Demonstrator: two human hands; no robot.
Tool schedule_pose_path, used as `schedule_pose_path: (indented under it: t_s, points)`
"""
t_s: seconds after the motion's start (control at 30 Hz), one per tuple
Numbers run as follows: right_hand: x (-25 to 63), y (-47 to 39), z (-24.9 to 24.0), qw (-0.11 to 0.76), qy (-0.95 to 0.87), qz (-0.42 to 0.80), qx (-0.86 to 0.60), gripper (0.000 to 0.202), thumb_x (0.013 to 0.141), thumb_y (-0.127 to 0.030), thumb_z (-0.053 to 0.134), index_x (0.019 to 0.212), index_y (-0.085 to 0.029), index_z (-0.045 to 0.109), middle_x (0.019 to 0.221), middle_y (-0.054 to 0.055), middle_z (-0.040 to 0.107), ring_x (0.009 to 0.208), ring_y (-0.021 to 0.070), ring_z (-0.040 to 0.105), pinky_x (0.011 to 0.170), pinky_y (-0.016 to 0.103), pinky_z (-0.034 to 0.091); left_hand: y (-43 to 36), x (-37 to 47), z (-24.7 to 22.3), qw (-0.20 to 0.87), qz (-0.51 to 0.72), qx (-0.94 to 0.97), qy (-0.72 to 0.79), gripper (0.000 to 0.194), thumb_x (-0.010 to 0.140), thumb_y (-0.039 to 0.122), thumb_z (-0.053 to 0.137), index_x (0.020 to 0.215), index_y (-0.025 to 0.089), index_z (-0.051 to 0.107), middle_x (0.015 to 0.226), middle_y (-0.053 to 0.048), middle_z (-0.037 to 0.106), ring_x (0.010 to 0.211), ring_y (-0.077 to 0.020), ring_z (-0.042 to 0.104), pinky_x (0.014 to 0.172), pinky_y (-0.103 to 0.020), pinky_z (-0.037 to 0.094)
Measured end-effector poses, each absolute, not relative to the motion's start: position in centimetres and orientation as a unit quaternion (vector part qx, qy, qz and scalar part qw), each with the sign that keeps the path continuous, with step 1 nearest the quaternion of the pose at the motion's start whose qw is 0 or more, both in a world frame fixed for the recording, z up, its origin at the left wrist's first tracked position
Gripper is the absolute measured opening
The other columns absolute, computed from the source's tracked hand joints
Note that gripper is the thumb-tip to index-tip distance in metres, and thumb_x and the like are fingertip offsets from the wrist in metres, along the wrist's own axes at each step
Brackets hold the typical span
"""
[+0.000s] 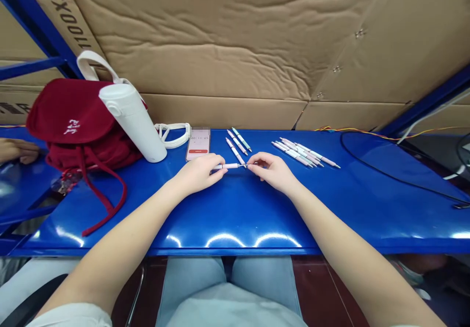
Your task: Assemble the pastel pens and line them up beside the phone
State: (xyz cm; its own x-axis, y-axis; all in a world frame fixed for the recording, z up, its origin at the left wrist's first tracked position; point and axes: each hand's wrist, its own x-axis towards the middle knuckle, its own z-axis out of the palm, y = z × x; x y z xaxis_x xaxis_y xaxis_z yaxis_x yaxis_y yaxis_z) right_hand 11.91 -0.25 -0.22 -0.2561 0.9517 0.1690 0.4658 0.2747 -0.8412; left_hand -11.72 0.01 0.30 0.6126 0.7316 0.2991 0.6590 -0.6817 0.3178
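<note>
My left hand [202,173] is closed on a pale pink and white pen [230,166], held level above the blue table. At the pen's right end, the fingertips of my right hand [270,170] pinch something small and thin, too small to make out. Just behind the held pen lies a pink pen [235,150]. Beyond it rest another pink pen [237,141] and a green and white pen [241,139]. To the right of my right hand, several pink and white pens [303,153] lie in a loose pile.
A phone [199,144] and a white strap-like item [175,136] lie behind my left hand. A white bottle [134,121] leans on a red bag [79,116] at left. Black cable [389,174] crosses the blue table [238,219] at right. Another person's hand [18,151] shows far left.
</note>
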Motion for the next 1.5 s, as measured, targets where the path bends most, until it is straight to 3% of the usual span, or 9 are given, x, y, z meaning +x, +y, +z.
schedule_pose_path:
  t_s: [0.53, 1.07, 1.5]
  points:
    - [11.7, -0.6, -0.1, 0.358, -0.723, 0.335, -0.486, 0.015, 0.073, -0.032, 0.06, 0.077, -0.018, 0.063, 0.075, 0.002, 0.06, 0.056, 0.0116, 0.051, 0.052, 0.025, 0.043, 0.2, -12.0, 0.2, 0.074, 0.19, 0.896, 0.395, 0.02, 0.087, 0.031, 0.046, 0.093, 0.018, 0.059, 0.086, -0.003, 0.063, 0.077, -0.0171, 0.059, 0.067, -0.026, 0.044]
    - [11.3, -0.8, -0.4, 0.345, -0.708, 0.378, -0.486, 0.018, 0.074, -0.035, 0.061, 0.079, -0.017, 0.063, 0.068, 0.0, 0.056, 0.049, 0.0102, 0.05, 0.043, 0.023, 0.045, 0.1, -11.9, -0.1, 0.078, 0.186, 0.897, 0.394, 0.025, 0.087, 0.035, 0.044, 0.097, 0.019, 0.06, 0.088, -0.004, 0.064, 0.078, -0.018, 0.06, 0.068, -0.027, 0.045]
    - [11.0, -0.8, -1.0, 0.325, -0.716, 0.389, -0.48, 0.02, 0.076, -0.036, 0.06, 0.085, -0.019, 0.063, 0.065, -0.001, 0.056, 0.05, 0.0101, 0.052, 0.047, 0.023, 0.046, 0.2, -11.6, -0.5, 0.096, 0.183, 0.898, 0.388, 0.027, 0.088, 0.036, 0.044, 0.101, 0.019, 0.06, 0.091, -0.004, 0.065, 0.078, -0.0174, 0.06, 0.068, -0.027, 0.046]
